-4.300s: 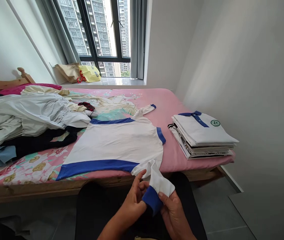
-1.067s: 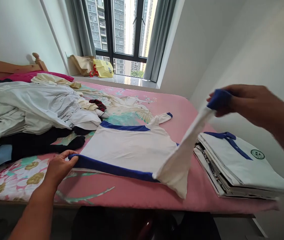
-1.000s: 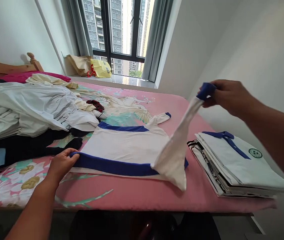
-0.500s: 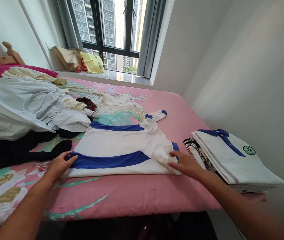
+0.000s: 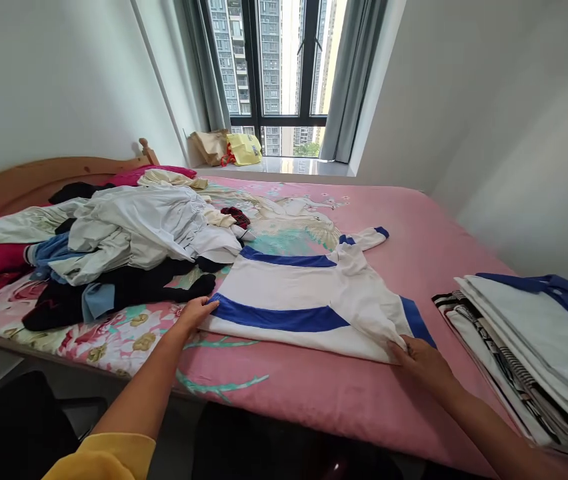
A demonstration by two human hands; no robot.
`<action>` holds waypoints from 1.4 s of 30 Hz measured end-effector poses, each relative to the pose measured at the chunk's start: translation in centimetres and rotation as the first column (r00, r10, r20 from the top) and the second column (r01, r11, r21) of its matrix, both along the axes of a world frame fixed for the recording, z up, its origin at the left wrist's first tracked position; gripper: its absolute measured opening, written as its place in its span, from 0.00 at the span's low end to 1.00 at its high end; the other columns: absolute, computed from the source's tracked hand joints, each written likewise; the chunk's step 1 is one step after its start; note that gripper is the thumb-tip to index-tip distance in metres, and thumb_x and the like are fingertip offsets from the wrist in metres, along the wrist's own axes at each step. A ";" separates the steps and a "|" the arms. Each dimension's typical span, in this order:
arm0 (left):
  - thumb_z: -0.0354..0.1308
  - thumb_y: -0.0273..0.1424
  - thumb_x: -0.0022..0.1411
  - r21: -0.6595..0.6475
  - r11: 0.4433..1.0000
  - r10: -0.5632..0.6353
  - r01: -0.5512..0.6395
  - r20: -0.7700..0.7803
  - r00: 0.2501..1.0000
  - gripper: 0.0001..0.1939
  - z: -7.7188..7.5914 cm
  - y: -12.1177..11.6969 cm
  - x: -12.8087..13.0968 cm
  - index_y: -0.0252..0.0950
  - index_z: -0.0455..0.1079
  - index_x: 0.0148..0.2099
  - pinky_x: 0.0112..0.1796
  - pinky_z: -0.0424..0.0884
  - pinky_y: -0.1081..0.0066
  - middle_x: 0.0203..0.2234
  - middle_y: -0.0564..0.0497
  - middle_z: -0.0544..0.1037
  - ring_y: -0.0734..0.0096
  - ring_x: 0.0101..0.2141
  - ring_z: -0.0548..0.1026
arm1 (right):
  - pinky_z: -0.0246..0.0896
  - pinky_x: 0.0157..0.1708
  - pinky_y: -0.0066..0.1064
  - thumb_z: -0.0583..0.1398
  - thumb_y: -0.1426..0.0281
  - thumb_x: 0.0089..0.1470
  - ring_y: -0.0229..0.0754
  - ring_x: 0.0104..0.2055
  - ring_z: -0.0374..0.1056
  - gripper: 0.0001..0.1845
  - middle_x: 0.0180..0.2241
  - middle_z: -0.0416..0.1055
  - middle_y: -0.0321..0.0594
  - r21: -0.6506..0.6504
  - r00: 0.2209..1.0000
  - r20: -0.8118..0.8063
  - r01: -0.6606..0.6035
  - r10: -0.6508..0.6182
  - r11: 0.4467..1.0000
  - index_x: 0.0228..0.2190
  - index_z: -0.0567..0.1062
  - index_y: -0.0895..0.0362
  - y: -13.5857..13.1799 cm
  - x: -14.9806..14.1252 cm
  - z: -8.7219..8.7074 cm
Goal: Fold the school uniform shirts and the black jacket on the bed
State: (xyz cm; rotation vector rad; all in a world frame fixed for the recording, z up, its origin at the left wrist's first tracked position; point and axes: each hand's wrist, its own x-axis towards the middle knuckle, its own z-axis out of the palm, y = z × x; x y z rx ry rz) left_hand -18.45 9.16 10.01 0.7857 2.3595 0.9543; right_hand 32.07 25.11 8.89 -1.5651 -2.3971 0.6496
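Observation:
A white shirt with blue bands (image 5: 309,297) lies flat on the pink bedsheet (image 5: 314,393), one sleeve folded across its body. My left hand (image 5: 195,312) rests with fingers flat on the shirt's lower left corner at the blue hem. My right hand (image 5: 421,357) touches the near right corner, its fingers curled onto the fabric edge beside the blue cuff. The other sleeve points toward the window.
A stack of folded clothes (image 5: 524,347), a white polo with a blue collar on top, sits at the right. A heap of unfolded white, black and blue garments (image 5: 119,247) covers the left. Bags (image 5: 227,147) stand on the windowsill. A wooden headboard (image 5: 39,180) is at far left.
My right hand, which held the blue-cuffed sleeve up in the air, has laid it across the shirt and come down to the near right corner. The view has shifted right.

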 end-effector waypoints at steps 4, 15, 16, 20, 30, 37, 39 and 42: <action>0.58 0.47 0.44 -0.002 0.999 -0.036 0.036 -0.031 0.999 0.21 -0.7 0.0 0.2 0.34 0.73 0.34 0.24 0.62 0.74 0.22 0.53 0.75 0.68 0.25 0.71 | 0.59 0.32 0.34 0.46 0.50 0.55 0.47 0.33 0.68 0.26 0.29 0.73 0.41 -0.086 0.985 -0.122 0.113 -0.123 0.990 0.31 0.73 0.54 -1.2 0.7 0.2; 0.48 0.54 0.54 -0.286 0.952 -0.227 0.113 -0.403 0.886 0.32 -2.8 0.1 -2.3 0.37 0.69 0.51 0.41 0.64 0.66 0.46 0.44 0.75 0.52 0.46 0.71 | 0.59 0.37 0.30 0.58 0.61 0.44 0.45 0.39 0.68 0.21 0.37 0.73 0.39 -0.138 0.958 -0.203 0.177 -0.203 0.975 0.41 0.71 0.54 -1.5 2.1 -1.7; 0.47 0.54 0.54 -0.297 0.949 -0.231 0.107 -0.421 0.877 0.33 -2.9 0.1 -2.4 0.35 0.69 0.51 0.42 0.64 0.65 0.47 0.42 0.75 0.51 0.46 0.71 | 0.59 0.37 0.30 0.57 0.61 0.45 0.44 0.38 0.68 0.19 0.36 0.73 0.39 -0.141 0.950 -0.220 0.193 -0.221 0.971 0.40 0.71 0.55 -1.6 2.3 -1.9; 0.48 0.56 0.52 -0.266 0.959 -0.208 0.100 -0.415 0.886 0.32 -2.8 0.3 -2.3 0.36 0.71 0.48 0.36 0.66 0.67 0.40 0.44 0.77 0.53 0.40 0.74 | 0.59 0.36 0.29 0.54 0.55 0.50 0.43 0.36 0.68 0.18 0.33 0.73 0.38 -0.170 0.901 -0.362 0.187 -0.238 0.968 0.34 0.72 0.56 -1.8 3.3 -2.7; 0.63 0.48 0.42 0.056 0.991 -0.135 0.124 0.289 0.948 0.23 -0.8 -1.2 -0.4 0.36 0.66 0.34 0.17 0.61 0.75 0.17 0.57 0.67 0.74 0.17 0.65 | 0.49 0.14 0.25 0.62 0.55 0.42 0.30 0.15 0.57 0.33 0.37 0.72 0.40 -0.582 0.759 -0.455 0.143 -0.466 0.801 0.48 0.63 0.57 -2.2 2.2 -2.0; 0.63 0.45 0.41 0.129 0.977 -0.199 0.167 0.293 0.935 0.22 0.9 -0.8 -1.4 0.35 0.67 0.34 0.18 0.64 0.74 0.20 0.56 0.70 0.75 0.18 0.66 | 0.41 0.12 0.21 0.57 0.53 0.49 0.30 0.12 0.47 0.23 0.09 0.51 0.25 -0.656 0.766 -0.423 0.110 -0.484 0.747 0.39 0.67 0.58 -1.3 1.9 -0.6; 0.64 0.43 0.40 0.120 0.976 -0.209 0.183 0.261 0.943 0.21 0.6 -0.8 -1.4 0.35 0.68 0.34 0.18 0.64 0.75 0.20 0.56 0.70 0.75 0.19 0.66 | 0.39 0.11 0.21 0.57 0.53 0.48 0.29 0.12 0.48 0.21 0.11 0.53 0.25 -0.662 0.758 -0.418 0.122 -0.500 0.739 0.36 0.66 0.57 -1.3 2.3 -1.0; 0.63 0.42 0.40 0.077 0.978 -0.208 0.196 0.211 0.955 0.21 -0.6 -1.1 -0.9 0.34 0.68 0.35 0.17 0.62 0.75 0.20 0.56 0.70 0.74 0.18 0.66 | 0.39 0.10 0.21 0.60 0.55 0.45 0.29 0.10 0.47 0.18 0.11 0.51 0.24 -0.700 0.736 -0.392 0.150 -0.551 0.698 0.29 0.63 0.55 -1.9 2.5 -2.2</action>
